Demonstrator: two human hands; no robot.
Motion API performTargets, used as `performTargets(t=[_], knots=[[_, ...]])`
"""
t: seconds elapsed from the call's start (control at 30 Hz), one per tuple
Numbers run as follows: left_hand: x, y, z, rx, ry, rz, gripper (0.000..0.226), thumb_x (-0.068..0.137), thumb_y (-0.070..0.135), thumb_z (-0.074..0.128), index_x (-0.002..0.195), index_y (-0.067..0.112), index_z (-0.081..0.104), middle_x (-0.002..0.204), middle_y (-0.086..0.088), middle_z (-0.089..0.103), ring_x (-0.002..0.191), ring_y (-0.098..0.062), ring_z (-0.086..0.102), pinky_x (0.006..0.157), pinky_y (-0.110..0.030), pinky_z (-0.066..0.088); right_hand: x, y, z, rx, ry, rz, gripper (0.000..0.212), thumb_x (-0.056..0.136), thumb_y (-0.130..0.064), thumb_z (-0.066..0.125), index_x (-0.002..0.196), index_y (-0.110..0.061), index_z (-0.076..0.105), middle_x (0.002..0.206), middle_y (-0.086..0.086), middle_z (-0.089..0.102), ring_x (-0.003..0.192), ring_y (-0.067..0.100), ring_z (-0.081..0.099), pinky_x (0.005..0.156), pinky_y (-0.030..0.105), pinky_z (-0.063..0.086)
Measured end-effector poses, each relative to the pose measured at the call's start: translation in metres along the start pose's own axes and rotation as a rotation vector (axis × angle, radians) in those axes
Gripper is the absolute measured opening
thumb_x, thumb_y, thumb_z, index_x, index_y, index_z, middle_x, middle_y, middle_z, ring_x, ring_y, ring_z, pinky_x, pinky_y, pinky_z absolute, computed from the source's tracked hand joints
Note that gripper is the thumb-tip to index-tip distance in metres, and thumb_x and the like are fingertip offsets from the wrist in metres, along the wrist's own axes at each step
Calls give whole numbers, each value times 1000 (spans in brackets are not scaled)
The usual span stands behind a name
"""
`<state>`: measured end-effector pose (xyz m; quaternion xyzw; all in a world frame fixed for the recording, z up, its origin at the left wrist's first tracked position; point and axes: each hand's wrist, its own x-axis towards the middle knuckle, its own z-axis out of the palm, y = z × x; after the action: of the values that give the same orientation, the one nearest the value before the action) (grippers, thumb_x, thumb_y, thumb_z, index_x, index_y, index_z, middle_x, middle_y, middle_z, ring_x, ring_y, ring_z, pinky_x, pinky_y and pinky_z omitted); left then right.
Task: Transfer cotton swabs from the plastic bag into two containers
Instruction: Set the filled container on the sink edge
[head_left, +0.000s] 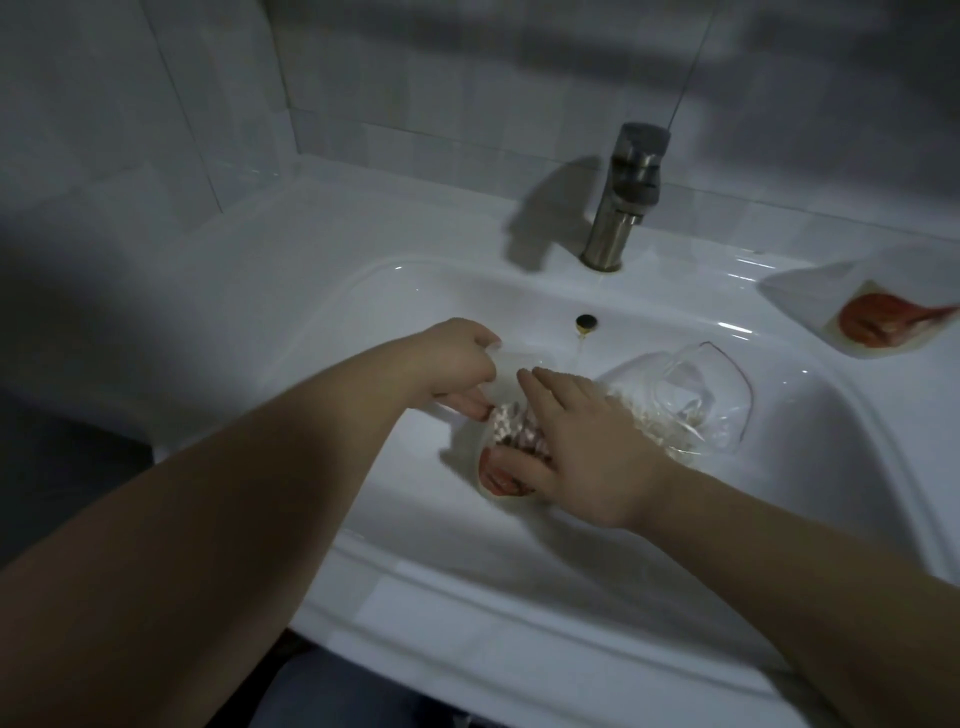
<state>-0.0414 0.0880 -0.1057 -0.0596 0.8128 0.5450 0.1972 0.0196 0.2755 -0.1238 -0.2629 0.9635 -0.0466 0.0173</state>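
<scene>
Head cam: white tiled wall (415, 78) behind, white sink (363, 587) w/ metal faucet (621, 208) at the back. Both hands are down in the basin. A translucent container (493, 480) w/ a red label lies tilted there. L hand (460, 366) pinches its rim btwn thumb and fingers. R hand (587, 447) lies over it w/ fingers straight and thumb against the label side. Cotton swabs (511, 423) show btwn the hands, tips up. The clear plastic bag (717, 384) is just right of the R hand, more swabs inside. A white item w/ red print (883, 322) sits on the right ledge.
</scene>
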Motion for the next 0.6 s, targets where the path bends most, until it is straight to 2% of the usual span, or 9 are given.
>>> performTargets(t=[0.07,0.13,0.23,0.33,0.4,0.43,0.53,0.6], knots=[[-1,1,0,-22,1,1,42,97,-5,54,135,13,58,104,-22,70,66,-25,76,59,-34,64,-3,0,3,-1,-85,-28,109,81,-86,21,162,-16,1,170,5,3,156,22,4,123,54,16],[-2,1,-1,-44,3,-6,41,96,-4,57,133,15,59,106,-21,70,69,-26,77,58,-33,63,-3,-1,4,1,-129,-75,116,75,-94,12,161,-19,-11,170,1,-12,156,18,-9,124,57,7],[-3,1,-1,-73,10,-23,49,96,-4,58,141,15,55,113,-19,65,79,-30,76,58,-34,63,-4,-4,4,8,-188,-138,125,65,-101,-2,159,-20,-18,168,-2,-20,152,12,-21,121,54,-4],[-3,2,-2,-73,7,-23,50,97,-4,58,143,16,53,115,-19,63,80,-30,76,56,-33,62,-3,-8,5,-26,-207,-134,128,62,-102,-5,158,-19,-19,167,-1,-23,150,17,-29,120,57,-6],[-3,2,-2,-72,-4,-16,50,98,-4,57,143,16,53,115,-19,65,78,-28,76,58,-33,63,-1,-8,4,14,-185,-94,120,70,-98,2,159,-20,-15,167,0,-22,151,21,-29,123,60,-4],[-4,2,-2,-65,-8,-12,50,98,-4,58,143,16,53,114,-19,66,78,-27,76,59,-33,64,0,-7,3,56,-157,-71,113,77,-94,12,160,-21,-13,168,1,-20,153,22,-24,124,58,1],[-4,2,-2,-51,-2,1,48,98,-5,55,142,15,53,108,-17,69,79,-26,76,61,-33,64,3,-1,2,181,-85,-35,99,91,-76,38,162,-25,-7,169,2,-17,156,26,3,126,47,12],[-4,1,-3,-47,3,3,51,97,-4,56,143,15,52,108,-16,68,74,-24,77,61,-33,64,3,0,3,194,-95,-74,90,96,-68,39,161,-28,-7,169,3,-13,155,25,10,126,45,12]])
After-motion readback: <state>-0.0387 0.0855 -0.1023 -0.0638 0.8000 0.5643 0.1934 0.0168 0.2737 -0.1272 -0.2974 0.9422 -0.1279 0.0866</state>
